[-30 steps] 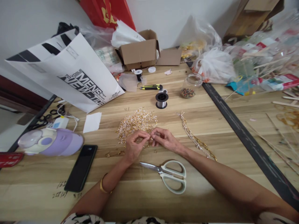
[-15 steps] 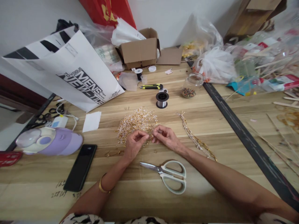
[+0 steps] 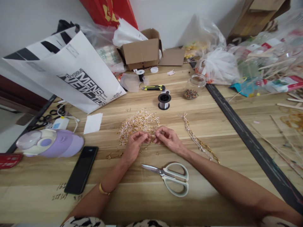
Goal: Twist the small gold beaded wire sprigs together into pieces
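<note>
My left hand (image 3: 135,144) is closed in a pinch at the near edge of a pile of small gold and clear beads (image 3: 136,124). Facing it, my right hand (image 3: 167,137) pinches too, its fingertips a short gap away. What sits between the fingers is too small to make out. Closest to me lie scissors (image 3: 167,176) with pale handles, blades slightly apart and pointing left. To the right of my right hand, beaded gold and silvery strands (image 3: 197,138) stretch across the wooden table.
A spool of clear line (image 3: 164,101), a box cutter (image 3: 153,87) and a glass jar of beads (image 3: 192,90) stand or lie farther back. On the left are a phone (image 3: 81,170), a purple bottle (image 3: 59,143) and a white paper bag (image 3: 78,69). Plastic bags (image 3: 219,64) crowd the back right.
My left hand has shifted very slightly left, and its fingers have curled a little more. The right hand stays nearly in place, still pinching.
</note>
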Demonstrator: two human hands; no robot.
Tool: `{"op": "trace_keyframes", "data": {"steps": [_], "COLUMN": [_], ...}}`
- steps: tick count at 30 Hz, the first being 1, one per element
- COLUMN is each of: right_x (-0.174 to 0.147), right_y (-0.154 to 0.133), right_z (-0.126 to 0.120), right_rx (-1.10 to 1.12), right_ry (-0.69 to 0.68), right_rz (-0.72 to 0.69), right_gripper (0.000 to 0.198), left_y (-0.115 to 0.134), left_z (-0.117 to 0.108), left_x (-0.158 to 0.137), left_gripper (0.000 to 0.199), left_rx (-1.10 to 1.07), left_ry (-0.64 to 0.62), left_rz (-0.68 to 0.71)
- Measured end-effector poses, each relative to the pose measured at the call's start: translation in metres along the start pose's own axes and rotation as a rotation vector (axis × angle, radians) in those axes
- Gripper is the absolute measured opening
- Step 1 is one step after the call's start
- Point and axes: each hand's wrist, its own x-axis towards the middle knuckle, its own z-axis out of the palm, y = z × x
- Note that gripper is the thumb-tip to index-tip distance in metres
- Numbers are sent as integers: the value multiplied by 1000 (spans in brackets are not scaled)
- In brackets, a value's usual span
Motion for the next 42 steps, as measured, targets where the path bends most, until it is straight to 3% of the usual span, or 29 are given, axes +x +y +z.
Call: {"op": "trace_keyframes", "data": {"steps": [11, 29, 35, 42], "right_x": [-1, -2, -4, -6], "right_y": [7, 8, 0, 1], "right_z": [0, -1, -1, 1], "right_rx": [-109, -201, -430, -524], "right_ry": [-20, 27, 36, -47], "right_rz": [-67, -114, -316, -455], "right_gripper": [25, 21, 17, 14], "left_y": [-3, -3, -4, 1], "left_z": [-1, 0, -1, 0], "left_x": [5, 4, 2, 1], "left_gripper": [24, 17, 16, 14], "left_rx": [-235, -185, 21, 259], "left_ry": [-4, -19, 20, 15], "left_rz": [-59, -37, 7, 10]}}
